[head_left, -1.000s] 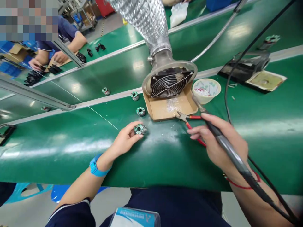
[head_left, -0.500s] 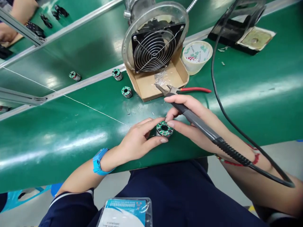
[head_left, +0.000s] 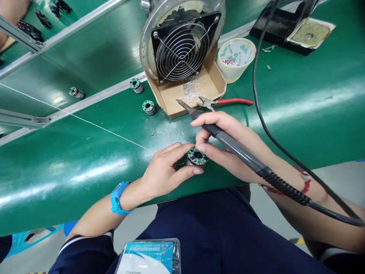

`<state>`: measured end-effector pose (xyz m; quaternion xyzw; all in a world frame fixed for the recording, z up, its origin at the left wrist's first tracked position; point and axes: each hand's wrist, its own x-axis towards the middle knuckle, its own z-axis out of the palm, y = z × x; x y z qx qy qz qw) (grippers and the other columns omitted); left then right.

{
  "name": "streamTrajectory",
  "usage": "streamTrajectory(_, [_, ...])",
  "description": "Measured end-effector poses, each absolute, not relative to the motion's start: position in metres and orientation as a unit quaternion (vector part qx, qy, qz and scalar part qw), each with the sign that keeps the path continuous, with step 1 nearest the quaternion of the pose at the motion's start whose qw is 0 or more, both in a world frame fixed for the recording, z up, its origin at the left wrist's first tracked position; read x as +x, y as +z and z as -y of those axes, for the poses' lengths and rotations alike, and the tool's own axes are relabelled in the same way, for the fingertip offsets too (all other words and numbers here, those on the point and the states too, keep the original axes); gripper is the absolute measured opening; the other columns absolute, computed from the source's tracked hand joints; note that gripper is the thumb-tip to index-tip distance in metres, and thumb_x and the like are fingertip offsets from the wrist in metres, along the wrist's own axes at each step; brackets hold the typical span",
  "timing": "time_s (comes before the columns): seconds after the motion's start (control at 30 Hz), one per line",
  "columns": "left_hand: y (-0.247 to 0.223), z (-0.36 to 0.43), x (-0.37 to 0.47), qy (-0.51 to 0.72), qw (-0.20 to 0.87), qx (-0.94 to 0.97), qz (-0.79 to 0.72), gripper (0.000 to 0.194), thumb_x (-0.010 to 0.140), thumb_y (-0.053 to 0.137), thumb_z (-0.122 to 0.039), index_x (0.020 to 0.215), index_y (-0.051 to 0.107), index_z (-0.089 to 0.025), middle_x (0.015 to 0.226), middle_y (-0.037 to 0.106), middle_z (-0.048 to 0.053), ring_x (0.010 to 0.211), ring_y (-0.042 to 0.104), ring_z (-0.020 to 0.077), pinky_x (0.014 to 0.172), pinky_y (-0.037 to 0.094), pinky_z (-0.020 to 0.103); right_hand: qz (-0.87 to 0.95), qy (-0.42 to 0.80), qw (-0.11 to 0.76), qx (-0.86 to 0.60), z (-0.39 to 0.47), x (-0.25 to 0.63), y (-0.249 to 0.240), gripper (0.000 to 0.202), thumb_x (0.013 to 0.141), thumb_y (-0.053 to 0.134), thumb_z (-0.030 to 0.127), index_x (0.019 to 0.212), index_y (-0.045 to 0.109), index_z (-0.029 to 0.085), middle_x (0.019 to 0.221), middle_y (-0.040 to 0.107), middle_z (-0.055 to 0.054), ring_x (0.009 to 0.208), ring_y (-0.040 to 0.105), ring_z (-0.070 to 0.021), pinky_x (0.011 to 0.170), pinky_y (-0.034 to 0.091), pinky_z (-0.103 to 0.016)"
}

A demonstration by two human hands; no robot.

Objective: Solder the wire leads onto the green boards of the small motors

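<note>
A small round motor with a green circuit board on top (head_left: 197, 156) stands upright near the table's front edge. My left hand (head_left: 167, 169) grips it from the left between thumb and fingers, with a thin white wire running to this hand. My right hand (head_left: 225, 144) holds a soldering iron (head_left: 239, 146), its tip pointing up and left over the cardboard tray's front edge. Thumb and a finger of my right hand also touch the board's upper right rim; whether they pinch something small there is hidden.
Behind my hands are a fan (head_left: 182, 55), a cardboard tray (head_left: 171, 102), red-handled cutters (head_left: 234, 101), a tape roll (head_left: 235, 68) and an iron stand (head_left: 285, 30). More motors (head_left: 149, 107) (head_left: 136, 86) stand left; a black cable arcs right.
The view has shifted slightly, so the fan, tray and motors appear higher and further left. Both hands keep nearly the same pose at the motor, and the iron stays in my right hand.
</note>
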<state>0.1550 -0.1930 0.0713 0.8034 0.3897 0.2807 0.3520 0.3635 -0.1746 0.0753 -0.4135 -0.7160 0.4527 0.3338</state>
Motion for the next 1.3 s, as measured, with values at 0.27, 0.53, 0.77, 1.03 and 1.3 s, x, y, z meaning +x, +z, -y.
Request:
streamTrajectory(0.27, [0.070,0.193,0.155,0.294,0.373,0.793,-0.382,0.038,0.094,0.063,-0.048,0.117,0.065,-0.018,0.075,0.061,0.000,0.064,0.052,0.0110,0.056,0.041,0.024,0.735,0.406,0.353,-0.413,0.175,0.360,0.081,0.029,0.093,0.055,0.022,0.120,0.048,0.024,0.081,0.060,0.005,0.070,0.058,-0.0075,0.070,0.049,-0.022])
streamTrajectory(0.53, [0.064,0.190,0.151,0.288,0.405,0.782,-0.377,0.040,0.093,0.066,-0.046,0.122,0.065,-0.019,0.067,0.047,-0.005,0.057,0.043,0.0084,0.056,0.039,0.023,0.766,0.382,0.349,-0.380,0.172,0.359,0.079,0.027,0.091,0.051,0.014,0.117,0.048,0.022,0.087,0.061,0.003,0.079,0.060,-0.0083,0.075,0.049,-0.023])
streamTrajectory(0.77, [0.060,0.189,0.151,0.277,0.418,0.782,-0.371,0.043,0.093,0.066,-0.044,0.124,0.065,-0.016,0.068,0.049,-0.005,0.059,0.046,0.0079,0.059,0.040,0.022,0.767,0.396,0.343,-0.370,0.172,0.360,0.076,0.026,0.089,0.049,0.009,0.113,0.051,0.020,0.085,0.058,0.003,0.078,0.056,-0.0068,0.072,0.046,-0.019])
streamTrajectory(1.03, [0.057,0.186,0.149,0.261,0.431,0.785,-0.360,0.040,0.094,0.064,-0.044,0.123,0.065,-0.016,0.070,0.049,-0.004,0.058,0.043,0.0069,0.054,0.036,0.020,0.752,0.421,0.329,-0.386,0.172,0.360,0.071,0.031,0.090,0.049,0.011,0.119,0.050,0.022,0.085,0.057,0.004,0.075,0.056,-0.0057,0.068,0.047,-0.017])
streamTrajectory(1.3, [0.058,0.184,0.150,0.252,0.442,0.786,-0.351,0.042,0.093,0.066,-0.043,0.122,0.065,-0.013,0.070,0.047,-0.005,0.057,0.040,0.0060,0.053,0.035,0.020,0.764,0.393,0.337,-0.384,0.173,0.360,0.074,0.031,0.088,0.049,0.008,0.118,0.051,0.017,0.087,0.060,0.003,0.078,0.058,-0.0051,0.073,0.047,-0.017])
